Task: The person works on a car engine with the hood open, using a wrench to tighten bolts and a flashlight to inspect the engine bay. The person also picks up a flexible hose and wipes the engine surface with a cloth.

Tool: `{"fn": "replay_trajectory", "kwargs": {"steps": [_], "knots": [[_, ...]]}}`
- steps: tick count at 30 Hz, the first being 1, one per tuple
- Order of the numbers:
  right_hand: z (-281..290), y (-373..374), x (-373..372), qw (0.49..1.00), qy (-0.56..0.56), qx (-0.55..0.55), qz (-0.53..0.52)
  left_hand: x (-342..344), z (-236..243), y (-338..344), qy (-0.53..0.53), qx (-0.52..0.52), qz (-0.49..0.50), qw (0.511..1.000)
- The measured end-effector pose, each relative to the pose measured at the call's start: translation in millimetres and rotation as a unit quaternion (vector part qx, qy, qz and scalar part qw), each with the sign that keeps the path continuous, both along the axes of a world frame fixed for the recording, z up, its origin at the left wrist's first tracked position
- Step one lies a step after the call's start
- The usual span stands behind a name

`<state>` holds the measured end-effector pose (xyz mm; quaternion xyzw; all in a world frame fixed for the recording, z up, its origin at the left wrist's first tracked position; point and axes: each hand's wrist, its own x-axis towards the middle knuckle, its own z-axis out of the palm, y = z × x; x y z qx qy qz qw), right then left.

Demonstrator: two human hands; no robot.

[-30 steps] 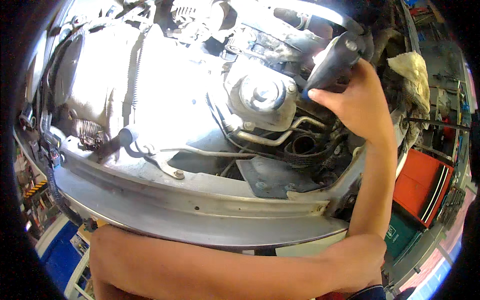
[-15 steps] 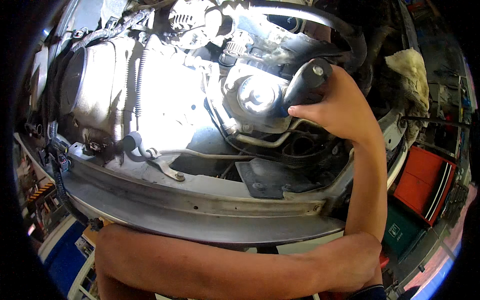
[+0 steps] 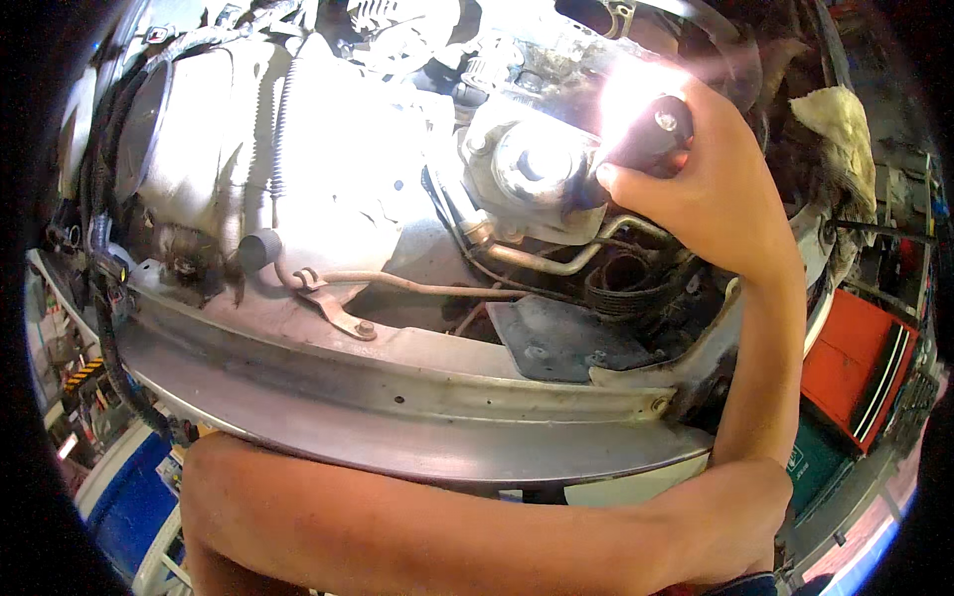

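Observation:
My right hand (image 3: 720, 179) is closed around a dark, stubby flashlight (image 3: 651, 139), its thumb along the near side. Strong white glare surrounds the flashlight and my fingers, washing out part of both. Just left of the thumb sits a round, shiny metal engine part (image 3: 540, 164) in a light housing. Across the bottom, my left forearm (image 3: 447, 521) lies folded in front of the car's front edge and reaches toward my right elbow. The left hand itself is hidden from sight.
A metal crossmember (image 3: 397, 422) runs along the engine bay's front. A thin pipe (image 3: 427, 285) and a dark plate (image 3: 576, 338) lie behind it. A pale cloth (image 3: 845, 129) hangs at the right. Beyond stands a red toolbox (image 3: 860, 348); black cables (image 3: 114, 358) run down the left.
My right hand has tilted the flashlight, and the glare now falls around the flashlight and fingers. The engine bay has shifted slightly in view. The left forearm stays folded.

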<state>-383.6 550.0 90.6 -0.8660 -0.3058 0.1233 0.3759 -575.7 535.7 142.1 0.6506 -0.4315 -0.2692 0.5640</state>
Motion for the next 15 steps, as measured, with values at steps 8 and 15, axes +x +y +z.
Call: {"fn": "replay_trajectory", "kwargs": {"steps": [8, 15], "knots": [[-21.2, 20.1, 10.6, 0.995, -0.015, -0.059, -0.08, 6.2, 3.1, -0.8, 0.026, 0.003, -0.012, 1.0], [-24.4, 15.1, 12.2, 0.994, 0.043, -0.096, -0.016, 13.5, 6.7, 4.3, 0.046, 0.006, -0.006, 0.999]]}}
